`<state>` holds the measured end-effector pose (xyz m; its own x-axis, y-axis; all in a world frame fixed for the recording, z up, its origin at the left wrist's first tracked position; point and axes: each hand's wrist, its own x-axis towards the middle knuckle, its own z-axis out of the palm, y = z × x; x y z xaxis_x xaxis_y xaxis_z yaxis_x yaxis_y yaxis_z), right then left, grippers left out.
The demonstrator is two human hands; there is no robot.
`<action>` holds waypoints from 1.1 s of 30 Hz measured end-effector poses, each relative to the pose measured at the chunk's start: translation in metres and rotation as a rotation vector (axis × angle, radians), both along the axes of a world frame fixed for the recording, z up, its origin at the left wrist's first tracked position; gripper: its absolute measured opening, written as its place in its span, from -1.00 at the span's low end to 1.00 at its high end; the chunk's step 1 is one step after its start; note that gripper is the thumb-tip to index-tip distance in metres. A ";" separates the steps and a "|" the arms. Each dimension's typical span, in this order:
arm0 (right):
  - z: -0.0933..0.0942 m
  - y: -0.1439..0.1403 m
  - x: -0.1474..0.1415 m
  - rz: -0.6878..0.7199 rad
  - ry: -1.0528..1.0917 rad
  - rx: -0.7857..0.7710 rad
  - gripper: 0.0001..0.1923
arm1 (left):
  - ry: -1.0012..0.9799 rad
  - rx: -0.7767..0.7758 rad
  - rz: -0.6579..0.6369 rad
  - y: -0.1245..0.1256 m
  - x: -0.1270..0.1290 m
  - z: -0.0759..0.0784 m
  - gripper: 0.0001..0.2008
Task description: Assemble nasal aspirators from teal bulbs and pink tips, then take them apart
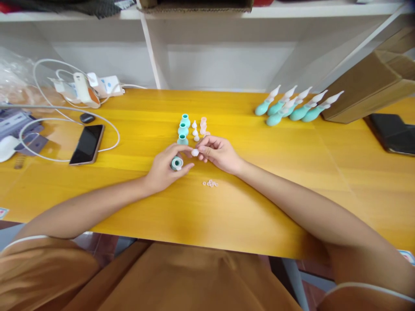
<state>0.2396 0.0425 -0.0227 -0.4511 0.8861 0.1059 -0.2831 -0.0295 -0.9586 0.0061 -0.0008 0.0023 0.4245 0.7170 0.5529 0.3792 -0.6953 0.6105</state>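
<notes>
Centrally, left hand [164, 168]: fingers curled around a teal bulb [177, 163], its open mouth facing up. Right hand [218, 153]: fingertips pinching a small white tip [195, 152], just beside the bulb. Just beyond the fingers: three teal bulbs [183, 128], white tips [195, 130], pink pieces [203, 125]. Near the right wrist: small rings [210, 183]. Farther right: finished teal-and-white pieces [293, 106] on the yellow table [259, 194].

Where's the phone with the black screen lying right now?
The phone lies flat on the yellow table, left of the left hand, inside a loop of white cable.
</notes>
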 end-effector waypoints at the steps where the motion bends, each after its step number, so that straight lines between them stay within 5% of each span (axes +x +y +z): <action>1: 0.000 0.001 0.001 0.001 0.024 -0.016 -0.50 | 0.009 0.016 -0.004 0.000 0.000 0.001 -0.64; 20: 0.008 0.015 0.023 0.149 0.002 -0.033 -0.44 | 0.116 0.180 -0.144 -0.003 -0.002 -0.004 -0.38; 28: 0.004 0.019 0.026 0.183 -0.001 -0.013 -0.44 | 0.135 0.201 -0.139 -0.002 -0.002 -0.003 -0.55; 33: 0.007 0.021 0.031 0.336 -0.119 0.001 -0.48 | 0.146 0.172 -0.236 -0.001 -0.001 -0.003 -0.68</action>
<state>0.2704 0.0635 -0.0154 -0.7267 0.6860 0.0363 -0.1445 -0.1010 -0.9843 0.0054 -0.0018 -0.0002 0.6513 0.4905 0.5790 0.2700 -0.8629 0.4273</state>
